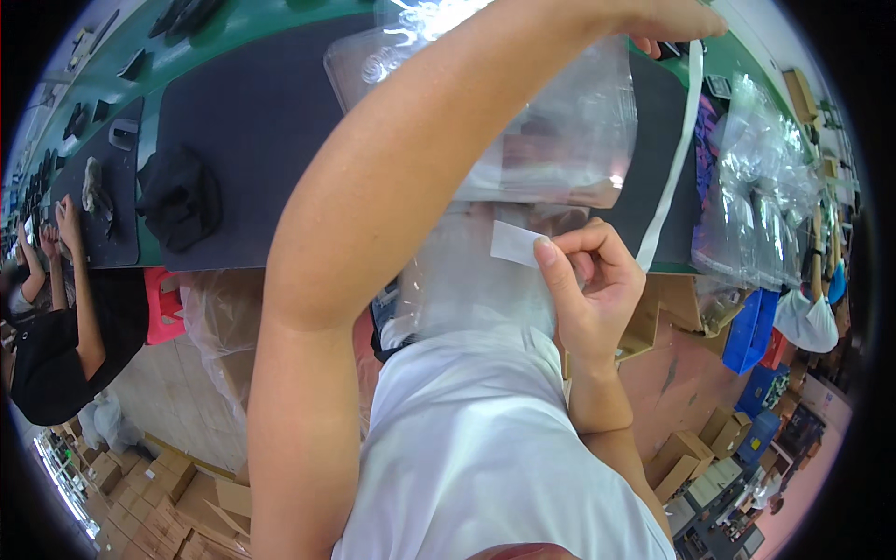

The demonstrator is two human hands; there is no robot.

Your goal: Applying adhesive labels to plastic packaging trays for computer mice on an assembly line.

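Note:
My right hand (597, 285) pinches a small white label (516, 245) between thumb and forefinger, above my lap and the clear plastic bags. My left arm reaches across to the upper right, where my left hand (679, 19) is partly cut off by the frame's top edge. Its fingers are over the upper end of a long white paper strip (674, 173), beside a small dark thing; whether they grip either is hidden. Below the left forearm lies a stack of clear plastic bags (569, 131) on the dark mat. More clear plastic (476, 271) hangs over the table's near edge.
The dark mat (247, 103) covers the green table (271, 30). A black cloth item (179, 198) lies left; more clear bags (751, 187) lie right. A red stool (163, 303), blue bin (751, 331) and cardboard boxes (686, 457) stand below. Another person's arms (82, 299) are at far left.

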